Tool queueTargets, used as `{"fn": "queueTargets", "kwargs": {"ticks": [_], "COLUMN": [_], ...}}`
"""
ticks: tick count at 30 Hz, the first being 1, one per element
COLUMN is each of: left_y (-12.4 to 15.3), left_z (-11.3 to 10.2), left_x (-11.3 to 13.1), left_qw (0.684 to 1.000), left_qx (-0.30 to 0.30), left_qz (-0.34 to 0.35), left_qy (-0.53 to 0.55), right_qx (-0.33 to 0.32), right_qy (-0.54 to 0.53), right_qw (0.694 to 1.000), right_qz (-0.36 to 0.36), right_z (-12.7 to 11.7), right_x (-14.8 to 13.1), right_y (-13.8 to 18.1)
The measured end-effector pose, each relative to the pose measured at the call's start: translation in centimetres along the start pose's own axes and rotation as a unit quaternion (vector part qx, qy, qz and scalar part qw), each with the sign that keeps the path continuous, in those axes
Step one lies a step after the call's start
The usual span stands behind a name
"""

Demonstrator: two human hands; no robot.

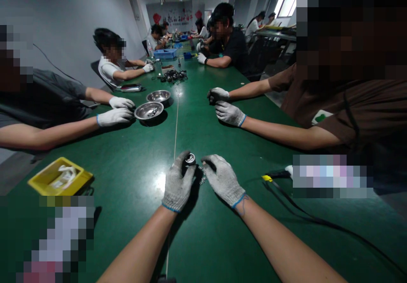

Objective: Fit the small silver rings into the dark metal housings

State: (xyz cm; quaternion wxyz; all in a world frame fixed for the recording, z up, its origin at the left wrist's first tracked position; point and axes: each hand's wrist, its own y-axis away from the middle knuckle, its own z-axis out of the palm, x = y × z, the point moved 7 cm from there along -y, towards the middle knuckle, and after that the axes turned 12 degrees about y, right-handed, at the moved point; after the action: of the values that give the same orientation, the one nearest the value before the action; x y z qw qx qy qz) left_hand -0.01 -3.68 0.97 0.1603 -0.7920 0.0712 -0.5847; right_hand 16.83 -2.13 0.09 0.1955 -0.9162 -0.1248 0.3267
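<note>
The gloved left hand pinches a small round metal part at its fingertips, just above the green table. The gloved right hand lies curled, palm down, beside it; whether it grips anything cannot be told. A few small rings lie between the hands. A yellow tray sits near left, and two steel bowls farther left, by a co-worker's gloved hands.
</note>
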Motion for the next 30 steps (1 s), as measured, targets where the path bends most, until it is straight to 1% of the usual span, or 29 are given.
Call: {"fn": "queueTargets", "kwargs": {"ticks": [8, 16, 22, 28, 30], "left_y": [-0.07, -0.23, -0.24, -0.09, -0.13], "left_z": [-0.12, -0.09, 0.12, -0.19, -0.16], "left_x": [0.10, 0.05, 0.33, 0.47, 0.51], "left_qw": [1.000, 1.000, 0.999, 0.998, 0.998], "left_qx": [0.011, 0.007, 0.009, 0.033, 0.031], "left_qz": [-0.002, -0.010, -0.011, -0.009, -0.009], "left_qy": [-0.007, -0.008, -0.038, -0.050, -0.048], "right_qx": [-0.003, -0.002, 0.000, 0.001, 0.001], "right_qy": [-0.001, -0.002, 0.002, 0.006, 0.007], "right_qw": [1.000, 1.000, 1.000, 1.000, 1.000], "right_qz": [-0.001, -0.003, -0.002, -0.009, -0.010], "right_z": [-0.01, -0.04, 0.08, 0.06, 0.06], "right_x": [-0.07, -0.09, -0.04, -0.12, -0.15], "right_y": [-0.01, -0.02, 0.00, 0.02, 0.02]}}
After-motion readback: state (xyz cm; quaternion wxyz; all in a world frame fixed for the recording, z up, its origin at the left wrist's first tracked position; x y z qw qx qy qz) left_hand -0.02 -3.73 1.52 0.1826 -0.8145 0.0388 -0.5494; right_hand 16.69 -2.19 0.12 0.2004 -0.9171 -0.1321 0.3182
